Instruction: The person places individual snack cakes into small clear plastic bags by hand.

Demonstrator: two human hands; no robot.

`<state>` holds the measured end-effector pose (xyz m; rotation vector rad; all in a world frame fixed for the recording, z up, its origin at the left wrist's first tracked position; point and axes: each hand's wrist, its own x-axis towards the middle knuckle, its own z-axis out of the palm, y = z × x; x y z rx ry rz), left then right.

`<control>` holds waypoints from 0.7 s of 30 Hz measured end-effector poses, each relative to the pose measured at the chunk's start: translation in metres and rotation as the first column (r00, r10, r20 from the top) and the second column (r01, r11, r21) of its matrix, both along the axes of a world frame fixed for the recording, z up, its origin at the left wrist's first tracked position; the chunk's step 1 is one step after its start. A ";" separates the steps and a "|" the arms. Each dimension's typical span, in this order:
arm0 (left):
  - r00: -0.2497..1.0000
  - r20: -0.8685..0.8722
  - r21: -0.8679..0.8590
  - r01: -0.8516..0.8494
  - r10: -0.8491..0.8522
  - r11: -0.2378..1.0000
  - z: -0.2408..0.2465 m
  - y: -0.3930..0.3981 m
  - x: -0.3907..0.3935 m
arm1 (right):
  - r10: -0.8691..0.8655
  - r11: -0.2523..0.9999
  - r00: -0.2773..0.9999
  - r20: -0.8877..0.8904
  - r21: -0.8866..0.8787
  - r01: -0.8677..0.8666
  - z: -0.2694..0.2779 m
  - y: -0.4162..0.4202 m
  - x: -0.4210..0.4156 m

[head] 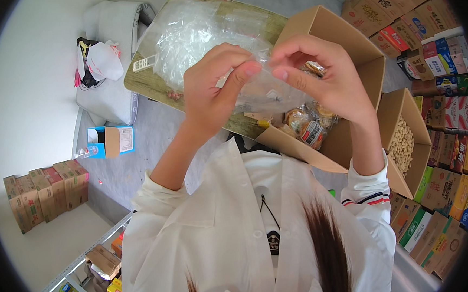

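Between my hands hangs a clear plastic bag [264, 87], its upper edge at my fingertips. My left hand [222, 83] pinches one side of that edge between thumb and forefinger. The other side is at the thumb and fingers of my right hand [320, 73], slightly blurred. Below and behind the bag stands an open cardboard box [349, 138] holding individually wrapped snacks [312, 134]; the bag and my right hand hide part of them. A heap of clear plastic bags [188, 39] covers much of the wood-patterned table [148, 79] beyond my left hand.
To the right, a smaller carton [419, 153] holds tan, peanut-like pieces [401, 144]. Stacked product cartons [444, 184] line the right side. At left are a blue box [98, 149] on the floor, a folded grey mattress [108, 97] and a row of cartons [48, 193]. Metal shelving [83, 260] stands lower left.
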<state>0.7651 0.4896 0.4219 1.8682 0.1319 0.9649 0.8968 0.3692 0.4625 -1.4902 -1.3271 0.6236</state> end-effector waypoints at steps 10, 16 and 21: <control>0.995 0.100 0.176 -0.049 0.032 0.983 0.010 0.003 0.008 | -0.039 0.988 0.983 0.180 0.154 0.011 0.005 0.003 0.001; 0.992 0.050 0.216 -0.124 0.116 0.969 0.008 -0.001 0.007 | -0.089 0.980 0.977 0.196 0.190 0.052 -0.002 0.011 -0.006; 0.982 0.080 0.223 -0.185 0.171 0.957 0.003 0.000 0.003 | -0.028 0.987 0.976 0.215 0.159 -0.006 -0.003 0.013 -0.004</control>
